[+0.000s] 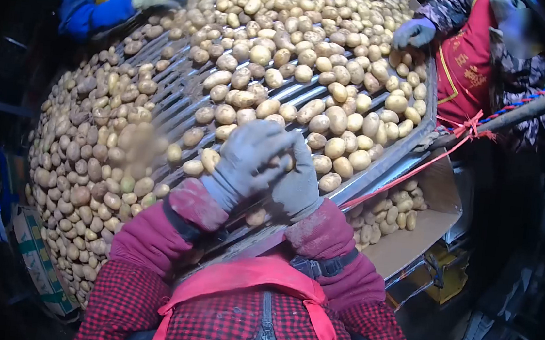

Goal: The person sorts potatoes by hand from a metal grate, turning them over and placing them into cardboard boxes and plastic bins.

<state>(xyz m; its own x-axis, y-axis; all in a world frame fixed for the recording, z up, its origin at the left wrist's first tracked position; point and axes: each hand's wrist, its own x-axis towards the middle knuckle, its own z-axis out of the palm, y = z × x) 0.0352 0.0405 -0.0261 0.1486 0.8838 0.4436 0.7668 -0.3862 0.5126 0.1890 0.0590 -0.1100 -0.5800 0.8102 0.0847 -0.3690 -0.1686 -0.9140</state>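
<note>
Both my hands wear grey gloves and meet over the near edge of the slatted metal table (177,105). My left hand (247,158) is curled, its fingers bent toward my right hand (299,182), and the two gloves touch or nearly touch. A small brownish thing, perhaps a potato, shows between them, too hidden to make out. Potatoes (337,120) lie on the slats just beyond and right of my gloves. A blurred brown shape (143,148) hangs over the potato pile (83,165) at the left.
A person in blue sleeves (97,15) has a gloved hand at the upper left edge. Another person in a red apron (462,73) reaches in at the upper right. A red cord (410,173) runs along the right edge, above a cardboard box (439,206) of potatoes. A carton (41,259) stands lower left.
</note>
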